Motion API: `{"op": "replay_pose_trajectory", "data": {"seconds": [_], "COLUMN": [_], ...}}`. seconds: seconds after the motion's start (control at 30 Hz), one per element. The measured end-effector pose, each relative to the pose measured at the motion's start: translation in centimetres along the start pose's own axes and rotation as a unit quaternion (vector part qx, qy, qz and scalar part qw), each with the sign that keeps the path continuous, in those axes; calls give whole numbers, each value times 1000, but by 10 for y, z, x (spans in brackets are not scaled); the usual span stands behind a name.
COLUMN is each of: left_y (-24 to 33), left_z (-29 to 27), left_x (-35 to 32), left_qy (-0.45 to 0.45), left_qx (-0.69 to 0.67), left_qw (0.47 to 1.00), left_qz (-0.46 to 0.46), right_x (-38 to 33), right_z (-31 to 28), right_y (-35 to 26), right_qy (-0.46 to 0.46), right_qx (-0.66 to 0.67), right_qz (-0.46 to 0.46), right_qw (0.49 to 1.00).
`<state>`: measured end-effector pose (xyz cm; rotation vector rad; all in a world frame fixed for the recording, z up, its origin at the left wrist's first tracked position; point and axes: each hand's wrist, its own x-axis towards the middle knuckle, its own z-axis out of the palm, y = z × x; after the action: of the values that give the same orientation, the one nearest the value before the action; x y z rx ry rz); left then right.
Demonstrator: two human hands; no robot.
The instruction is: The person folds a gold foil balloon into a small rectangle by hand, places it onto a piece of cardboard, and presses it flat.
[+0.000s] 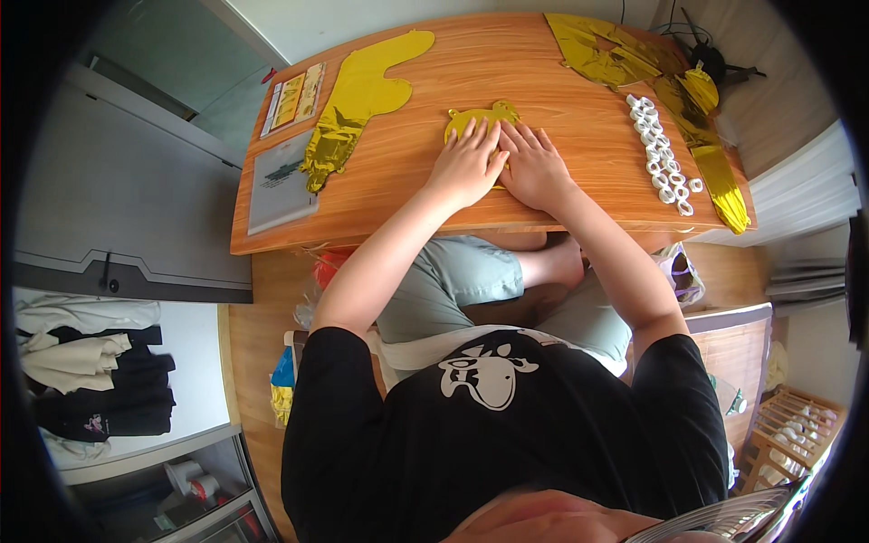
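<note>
Both of my hands lie flat on a folded gold foil balloon point(471, 119) near the middle of the wooden table point(561, 81). My left hand point(466, 166) has its fingers stretched forward over the foil. Beside it, my right hand point(536, 169) rests with fingers extended, its thumb side close to the left hand. The foil's far edge and rounded corners show past my fingertips; the rest is hidden under my palms. A larger gold foil balloon point(362, 90) lies flat and uninflated to the left.
More crumpled gold foil point(602, 50) spreads over the far right corner and down the right edge. Rows of small white rings point(654, 145) stand left of it. A clear plastic bag point(283, 185) and a printed card point(294, 100) lie at the table's left side.
</note>
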<state>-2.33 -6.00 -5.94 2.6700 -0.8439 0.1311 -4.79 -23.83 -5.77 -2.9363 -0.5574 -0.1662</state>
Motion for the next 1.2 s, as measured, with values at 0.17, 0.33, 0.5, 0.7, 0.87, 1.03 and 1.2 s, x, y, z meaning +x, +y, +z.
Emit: {"op": "replay_pose_trajectory", "data": {"seconds": [0.17,0.33,0.5,0.7,0.87,1.03,1.2], "left_y": [-3,-1,1,0,2,5,6], "left_z": [9,10,8,8,6,3,4], "left_x": [-2,1,-2,-1,0,-3,-2], "left_qy": [25,-1,-12,-13,-19,-15,-11], "left_qx": [24,51,84,88,88,98,98], "left_qw": [999,999,996,996,996,995,995], "left_qz": [6,3,-2,-3,-6,-10,-9], "right_x": [1,11,1,-7,-5,-9,-12], "right_z": [2,-12,-38,-42,-33,-33,-28], "right_y": [7,48,63,59,61,55,57], "right_qy": [2,20,7,-43,33,44,113], "right_qx": [35,394,244,141,170,155,140], "right_qz": [-11,30,-90,-113,-107,-56,-113], "right_qw": [999,919,966,983,979,985,977]}}
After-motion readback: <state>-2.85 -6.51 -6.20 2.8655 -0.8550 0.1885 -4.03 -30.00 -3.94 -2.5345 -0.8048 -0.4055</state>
